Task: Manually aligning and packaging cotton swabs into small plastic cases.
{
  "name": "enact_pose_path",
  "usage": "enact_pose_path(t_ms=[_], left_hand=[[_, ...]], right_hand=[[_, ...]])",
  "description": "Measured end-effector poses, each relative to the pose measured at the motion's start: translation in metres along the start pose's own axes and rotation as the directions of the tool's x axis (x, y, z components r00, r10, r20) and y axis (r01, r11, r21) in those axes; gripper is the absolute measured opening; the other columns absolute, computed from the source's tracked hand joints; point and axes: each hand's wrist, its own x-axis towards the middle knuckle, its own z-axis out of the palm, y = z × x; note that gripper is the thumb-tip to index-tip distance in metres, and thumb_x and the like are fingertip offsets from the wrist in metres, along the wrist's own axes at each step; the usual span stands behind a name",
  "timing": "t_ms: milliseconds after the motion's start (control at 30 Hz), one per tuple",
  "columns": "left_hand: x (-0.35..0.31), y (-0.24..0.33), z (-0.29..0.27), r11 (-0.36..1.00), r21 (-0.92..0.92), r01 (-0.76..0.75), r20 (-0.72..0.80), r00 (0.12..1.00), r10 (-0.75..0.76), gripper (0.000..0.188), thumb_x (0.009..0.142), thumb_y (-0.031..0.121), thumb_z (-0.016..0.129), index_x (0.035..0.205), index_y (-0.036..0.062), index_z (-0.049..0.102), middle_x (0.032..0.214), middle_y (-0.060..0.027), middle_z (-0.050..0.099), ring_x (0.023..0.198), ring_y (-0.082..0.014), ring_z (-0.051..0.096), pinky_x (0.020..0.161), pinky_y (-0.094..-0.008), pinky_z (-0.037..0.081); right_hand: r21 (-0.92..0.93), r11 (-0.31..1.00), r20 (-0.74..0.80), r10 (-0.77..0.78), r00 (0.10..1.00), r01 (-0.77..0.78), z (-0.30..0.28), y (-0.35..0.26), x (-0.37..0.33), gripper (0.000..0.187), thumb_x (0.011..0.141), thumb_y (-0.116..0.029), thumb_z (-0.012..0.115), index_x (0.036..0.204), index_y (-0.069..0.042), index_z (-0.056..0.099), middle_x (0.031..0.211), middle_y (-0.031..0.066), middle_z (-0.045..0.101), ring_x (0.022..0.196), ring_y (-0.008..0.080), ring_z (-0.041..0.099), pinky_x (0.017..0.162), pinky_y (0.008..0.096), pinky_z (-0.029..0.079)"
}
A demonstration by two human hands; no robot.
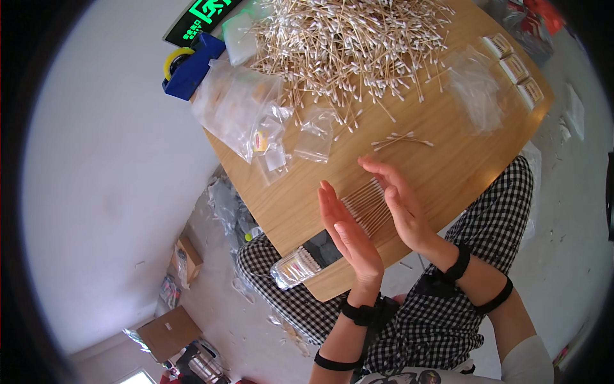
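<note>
A row of cotton swabs (368, 208) lies side by side on the wooden table, between my two hands. My left hand (348, 230) stands on edge at the row's left side, its fingers stretched out. On the other side my right hand (401, 208) is held the same way, palm toward the row, fingers extended. Neither hand grips anything; whether the palms touch the swab ends I cannot tell. Beside my left hand, at the table's near edge, a clear pack of cotton swabs (295, 267) lies next to a dark grey patch (322, 248).
A big heap of loose swabs (352, 48) covers the far side. Clear plastic bags (233, 105) and a blue tape dispenser (194, 66) sit at the left. A few crossed swabs (403, 139) lie beyond my hands. Three small packs (513, 67) line the right edge near another clear bag (476, 89).
</note>
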Motion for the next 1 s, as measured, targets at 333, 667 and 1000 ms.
enact_pose_path(t_ms=[333,667,1000], left_hand=[[-0.012,0.008,-0.015,0.002,0.828,-0.561,0.552,0.813,-0.188,0.101,0.086,0.065,0.051,0.146,-0.0118,0.023,0.155,-0.0292,0.019,0.146,-0.041,0.016,0.117,-0.0505,0.018],[-0.008,0.008,-0.017,-0.021,0.775,-0.632,0.616,0.762,-0.2,0.104,0.082,0.064,0.056,0.145,-0.0127,0.023,0.154,-0.028,0.022,0.144,-0.0406,0.023,0.117,-0.0514,0.02],[-0.006,0.012,-0.026,0.905,0.422,-0.059,0.24,0.97,-0.048,0.076,0.101,0.051,0.038,0.154,0.002,0.013,0.159,-0.018,0.019,0.143,-0.0316,0.026,0.118,-0.0454,0.019]], right_hand=[[0.02,0.996,-0.193,-0.076,0.978,0.081,-0.027,-0.005,0.006,0.05,0.107,-0.037,0.03,0.136,0.001,0.044,0.142,0.0142,0.047,0.134,0.0216,0.041,0.114,0.0394,0.029],[-0.106,0.994,-0.09,-0.023,0.996,0.014,-0.028,-0.011,0.005,0.053,0.106,-0.041,0.027,0.136,0.0,0.043,0.142,0.0162,0.046,0.137,0.0238,0.039,0.114,0.0406,0.03],[0.016,0.997,0.022,0.072,0.997,-0.072,-0.017,-0.006,-0.004,0.054,0.106,-0.041,0.03,0.137,0.001,0.04,0.142,0.0167,0.045,0.137,0.0241,0.039,0.115,0.0386,0.028]])
